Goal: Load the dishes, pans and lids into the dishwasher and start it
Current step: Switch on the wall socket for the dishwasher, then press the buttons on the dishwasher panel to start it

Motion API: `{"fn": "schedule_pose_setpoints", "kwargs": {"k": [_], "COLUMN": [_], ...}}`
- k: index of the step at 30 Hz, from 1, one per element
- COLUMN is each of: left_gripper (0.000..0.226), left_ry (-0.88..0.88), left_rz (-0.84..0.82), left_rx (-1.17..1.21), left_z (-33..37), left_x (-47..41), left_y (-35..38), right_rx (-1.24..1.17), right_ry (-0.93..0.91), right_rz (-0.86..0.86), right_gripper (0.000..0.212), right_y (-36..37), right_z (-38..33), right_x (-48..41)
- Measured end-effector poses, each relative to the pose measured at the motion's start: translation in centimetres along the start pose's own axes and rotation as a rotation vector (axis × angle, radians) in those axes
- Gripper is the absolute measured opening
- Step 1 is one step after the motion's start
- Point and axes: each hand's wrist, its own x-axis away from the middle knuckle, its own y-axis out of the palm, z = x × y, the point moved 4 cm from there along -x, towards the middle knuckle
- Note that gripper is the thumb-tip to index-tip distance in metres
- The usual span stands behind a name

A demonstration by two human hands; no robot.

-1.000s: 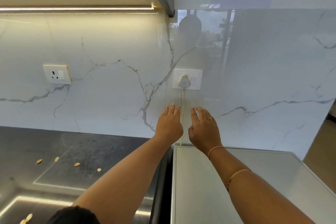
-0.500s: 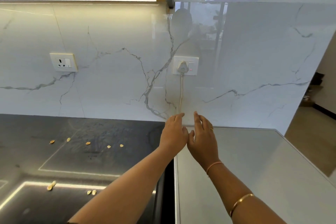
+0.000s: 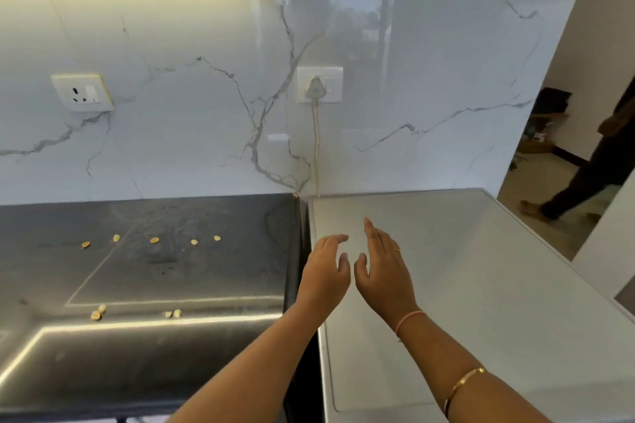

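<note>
Both hands are empty, fingers loosely spread. The left hand [image 3: 324,273] and the right hand [image 3: 385,271] sit side by side, thumbs nearly meeting, above the left rear part of the grey dishwasher top [image 3: 474,285] - whether they touch it I cannot tell. Behind that top, a white cord [image 3: 316,148] climbs to a wall socket [image 3: 319,84]. Left of it lies a dark countertop [image 3: 154,347].

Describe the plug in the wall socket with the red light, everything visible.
The white plug sits pushed into a white socket plate on the marble backsplash, a small red light glowing beside it. Its pale cord hangs straight down the wall and disappears behind the grey appliance top. The left hand and right hand are clear of it.
</note>
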Motion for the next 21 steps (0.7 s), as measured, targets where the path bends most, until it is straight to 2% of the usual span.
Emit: {"fn": "schedule_pose_setpoints", "kwargs": {"k": [7, 12, 16, 21], "left_gripper": [0.027, 0.027, 0.022, 0.027], "left_ry": [-0.145, -0.290, -0.219, -0.243], "left_rz": [-0.098, -0.232, -0.198, -0.297], "left_rx": [-0.003, -0.101, -0.148, -0.146], "left_z": [0.0, -1.2, -1.4, -1.7], "left_x": [7.1, 13.8, 17.9, 17.2], "left_y": [3.9, 7.4, 9.0, 8.1], "right_rx": [-0.061, -0.162, -0.164, -0.115], "right_ry": [-0.077, -0.045, -0.081, -0.103], "right_rz": [-0.178, -0.422, -0.617, -0.666], "right_gripper": [0.055, 0.043, 0.032, 0.049], "right_y": [-1.9, -2.9, -2.4, -1.3], "right_z": [2.2, 5.0, 6.8, 7.5], "right_x": [6.2, 12.5, 16.7, 18.6]}}
